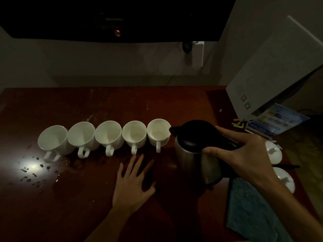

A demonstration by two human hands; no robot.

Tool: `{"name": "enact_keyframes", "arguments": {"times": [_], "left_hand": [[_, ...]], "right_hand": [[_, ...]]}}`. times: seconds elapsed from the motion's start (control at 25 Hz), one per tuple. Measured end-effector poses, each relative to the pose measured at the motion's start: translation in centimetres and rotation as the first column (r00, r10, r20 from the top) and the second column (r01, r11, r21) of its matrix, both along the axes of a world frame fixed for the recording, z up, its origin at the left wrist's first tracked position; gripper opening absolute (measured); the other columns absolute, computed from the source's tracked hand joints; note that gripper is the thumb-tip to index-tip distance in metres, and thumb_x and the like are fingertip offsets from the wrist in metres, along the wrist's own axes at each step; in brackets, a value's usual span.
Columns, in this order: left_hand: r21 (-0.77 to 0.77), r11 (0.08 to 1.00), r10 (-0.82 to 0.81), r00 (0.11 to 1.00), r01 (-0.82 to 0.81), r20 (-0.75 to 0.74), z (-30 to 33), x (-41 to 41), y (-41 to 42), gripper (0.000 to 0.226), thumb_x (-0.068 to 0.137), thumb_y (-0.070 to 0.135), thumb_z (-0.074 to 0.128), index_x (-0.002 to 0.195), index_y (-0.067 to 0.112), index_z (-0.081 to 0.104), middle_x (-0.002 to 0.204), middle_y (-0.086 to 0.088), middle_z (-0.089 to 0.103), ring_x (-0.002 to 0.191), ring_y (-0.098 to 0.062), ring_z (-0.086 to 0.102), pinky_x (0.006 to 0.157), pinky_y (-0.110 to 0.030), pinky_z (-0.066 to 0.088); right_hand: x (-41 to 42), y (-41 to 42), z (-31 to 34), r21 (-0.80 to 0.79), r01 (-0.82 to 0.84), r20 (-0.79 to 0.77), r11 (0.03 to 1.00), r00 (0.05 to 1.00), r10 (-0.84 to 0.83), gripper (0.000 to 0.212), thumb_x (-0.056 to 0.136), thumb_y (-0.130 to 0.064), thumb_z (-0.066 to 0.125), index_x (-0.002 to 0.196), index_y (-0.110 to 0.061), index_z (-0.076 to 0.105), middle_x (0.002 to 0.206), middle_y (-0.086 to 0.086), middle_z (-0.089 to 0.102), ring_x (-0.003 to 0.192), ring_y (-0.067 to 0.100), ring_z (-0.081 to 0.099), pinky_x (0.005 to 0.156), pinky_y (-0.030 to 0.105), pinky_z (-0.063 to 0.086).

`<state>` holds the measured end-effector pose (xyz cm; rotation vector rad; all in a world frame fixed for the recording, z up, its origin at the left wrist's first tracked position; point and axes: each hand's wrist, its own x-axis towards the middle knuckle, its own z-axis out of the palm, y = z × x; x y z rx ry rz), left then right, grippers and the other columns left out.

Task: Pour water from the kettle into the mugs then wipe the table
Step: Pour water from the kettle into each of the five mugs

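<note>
Five mugs (108,137) mid-table; right hand (244,154) grips kettle (195,151); left hand (134,182) flat, fingers spread

The dark reddish-brown table (104,105) carries 5 white mugs (108,135) in a row, handles toward the person. Water drops (35,173) and a thin puddle lie at its left front. A blue cloth (250,210) lies at the right front, 2 white lids (274,152) at the right edge, and a leaflet (274,121) at the right rear.
</note>
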<state>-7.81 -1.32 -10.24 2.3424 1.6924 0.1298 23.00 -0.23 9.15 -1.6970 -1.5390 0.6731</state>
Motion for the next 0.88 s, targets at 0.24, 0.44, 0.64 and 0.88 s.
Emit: {"name": "enact_keyframes", "arguments": {"times": [0.24,0.44,0.64,0.88], "left_hand": [[0.008,1.0,-0.001,1.0,0.001,0.003,0.3,0.1,0.0,0.079,0.088,0.075,0.041,0.157,0.049,0.011,0.167,0.003,0.008,0.155,-0.022,0.002,0.119,-0.055,0.002],[0.007,1.0,0.001,1.0,-0.001,0.001,0.4,0.1,0.1,0.079,0.088,0.073,0.042,0.157,0.049,0.012,0.167,0.002,0.009,0.155,-0.021,0.0,0.119,-0.054,0.0],[0.006,1.0,-0.001,1.0,0.001,-0.018,0.3,0.1,0.2,0.078,0.089,0.074,0.042,0.157,0.048,0.015,0.167,0.001,0.014,0.155,-0.022,0.003,0.119,-0.054,0.001],[-0.003,1.0,0.009,1.0,-0.009,-0.008,0.4,0.2,0.1,0.078,0.088,0.072,0.043,0.157,0.048,0.016,0.167,0.001,0.013,0.155,-0.021,0.001,0.12,-0.058,0.007]], "right_hand": [[-0.3,0.4,0.1,-0.049,-0.005,0.021,0.999,1.0,0.006,0.094,0.049,-0.079,0.075,0.127,-0.027,0.07,0.124,-0.007,0.071,0.112,0.004,0.067,0.092,0.035,0.059],[-0.9,0.9,0.6,-0.059,-0.007,0.056,0.998,0.998,0.01,0.087,0.053,-0.068,0.079,0.126,-0.021,0.07,0.123,-0.002,0.072,0.111,0.011,0.068,0.091,0.037,0.059],[-1.1,1.0,0.8,-0.068,-0.005,0.065,0.998,0.998,0.009,0.088,0.05,-0.065,0.077,0.126,-0.021,0.069,0.122,-0.001,0.072,0.11,0.011,0.068,0.089,0.036,0.059],[-0.9,1.2,0.6,-0.082,0.002,0.065,0.997,0.998,0.004,0.088,0.052,-0.068,0.078,0.127,-0.022,0.069,0.124,0.001,0.071,0.109,0.012,0.068,0.088,0.037,0.06]]}}
